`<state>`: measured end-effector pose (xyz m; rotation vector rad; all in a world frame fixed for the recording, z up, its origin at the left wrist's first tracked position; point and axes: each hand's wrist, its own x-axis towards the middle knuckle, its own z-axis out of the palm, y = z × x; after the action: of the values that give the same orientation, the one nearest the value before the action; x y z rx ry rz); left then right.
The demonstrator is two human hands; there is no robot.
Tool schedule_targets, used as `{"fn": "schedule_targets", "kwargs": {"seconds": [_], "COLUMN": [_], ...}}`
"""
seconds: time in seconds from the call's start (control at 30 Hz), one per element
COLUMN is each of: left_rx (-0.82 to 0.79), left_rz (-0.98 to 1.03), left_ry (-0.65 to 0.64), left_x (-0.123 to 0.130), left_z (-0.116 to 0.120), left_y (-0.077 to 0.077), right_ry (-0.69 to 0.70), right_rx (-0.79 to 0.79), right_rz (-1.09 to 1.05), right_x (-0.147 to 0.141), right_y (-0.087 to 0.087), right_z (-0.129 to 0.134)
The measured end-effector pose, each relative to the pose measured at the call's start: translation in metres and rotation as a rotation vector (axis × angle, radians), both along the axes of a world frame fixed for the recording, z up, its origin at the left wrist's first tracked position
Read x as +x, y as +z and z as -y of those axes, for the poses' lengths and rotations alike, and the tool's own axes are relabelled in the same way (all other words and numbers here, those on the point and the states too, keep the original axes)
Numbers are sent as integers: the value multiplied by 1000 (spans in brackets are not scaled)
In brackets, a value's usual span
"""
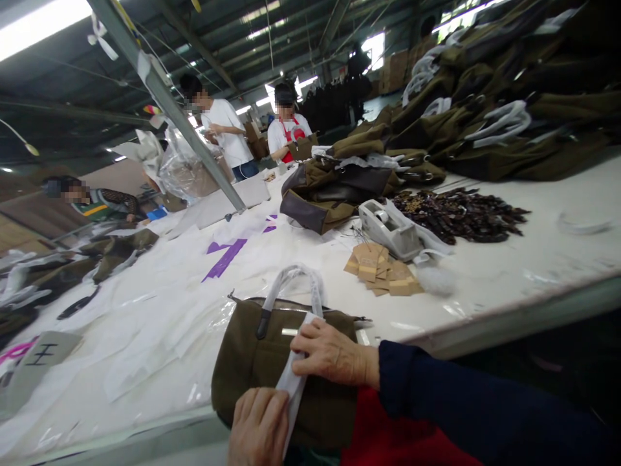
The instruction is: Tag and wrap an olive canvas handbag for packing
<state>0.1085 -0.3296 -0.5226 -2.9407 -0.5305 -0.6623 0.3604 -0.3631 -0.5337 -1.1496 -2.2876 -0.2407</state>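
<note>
An olive-green handbag (pixel 257 369) lies at the table's front edge, with its zipper top facing away from me. One arched handle (pixel 291 272) is wrapped in white material and ends in a dark leather tab. Across the bag's front runs a white wrapping strip (pixel 295 382). My right hand (pixel 332 353) pinches the strip's upper part near the bag's small metal plate. Lower down, my left hand (pixel 259 424) has its fingers curled around the strip's edge. Where the strip's lower end goes is hidden behind my left hand and below the frame.
Brown tags (pixel 381 268), a grey tape dispenser (pixel 388 230) and a heap of dark small pieces (pixel 456 213) lie to the right. Olive bags (pixel 485 123) are piled behind them. Purple tape (pixel 226 259) marks the table. A metal post (pixel 169 107) rises from it; several people work beyond.
</note>
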Motion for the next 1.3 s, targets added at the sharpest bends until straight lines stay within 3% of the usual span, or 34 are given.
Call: {"fn": "schedule_targets", "kwargs": {"seconds": [0.17, 0.33, 0.47, 0.57, 0.77, 0.87, 0.97, 1.13, 1.3], "left_rx": [-203, -376, -424, -323, -127, -174, -310, -666, -801], "left_rz": [154, 227, 236, 237, 8, -71, -27, 70, 134], "left_ry": [131, 358, 260, 176, 37, -10, -17, 244, 460], "left_x": [3, -1, -1, -3, -11, -14, -11, 8, 21], "left_z": [8, 11, 12, 15, 11, 6, 4, 6, 2], "left_y": [-7, -15, -16, -16, -10, -2, 5, 9, 2], "right_ry": [-18, -31, -33, -30, 17, 23, 29, 37, 62], "right_rx": [-5, -28, -27, -23, -40, -37, -24, -21, -84], "right_rz": [-9, 16, 12, 2, -19, -21, -25, -31, -82], "right_x": [1, 1, 2, 3, 6, 7, 6, 6, 11], "right_y": [-1, 2, 3, 3, 3, 3, 2, -1, 7], "right_z": [0, 0, 1, 2, 2, 1, 1, 0, 8]}}
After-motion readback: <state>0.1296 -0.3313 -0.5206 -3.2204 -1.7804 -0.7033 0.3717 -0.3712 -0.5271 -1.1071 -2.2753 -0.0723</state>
